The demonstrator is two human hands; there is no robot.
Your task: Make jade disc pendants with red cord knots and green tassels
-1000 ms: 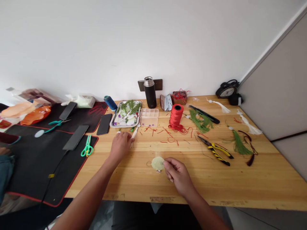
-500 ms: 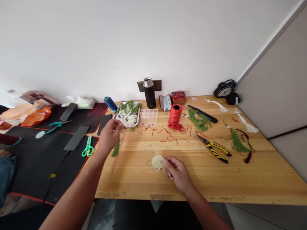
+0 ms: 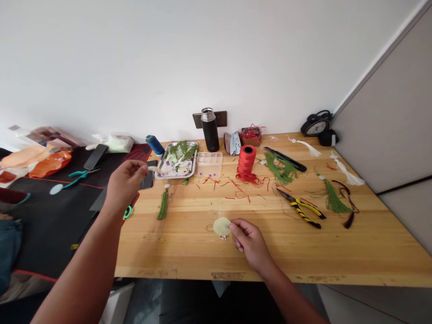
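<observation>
My right hand [image 3: 249, 240] pinches the edge of a pale yellow-green round disc [image 3: 222, 227] above the wooden table. Small shiny bits sit at the disc's lower edge, and a thin loop of cord shows to its left. My left hand [image 3: 126, 182] is raised at the left, thumb and forefinger pinched together. A pale, blurred sliver shows at its fingertips, too indistinct to name. Right of that hand, a green tassel [image 3: 162, 204] with a white bead lies on the table. Just beyond is a foil tray [image 3: 158, 174] of green tassels, white pieces and purple beads.
A red cord spool [image 3: 247, 162], black bottle [image 3: 210, 132] and clear bead box [image 3: 209, 164] stand at the back. Yellow-black pliers [image 3: 302, 210], a utility knife [image 3: 285, 159] and more tassels lie right. Green scissors [image 3: 127, 212] are partly behind my left arm. Another person's sleeve [image 3: 10, 247] shows far left.
My left hand has moved left, away from the tray's front, uncovering the green tassel's bead and covering part of the scissors. My right hand and the disc have stayed in place.
</observation>
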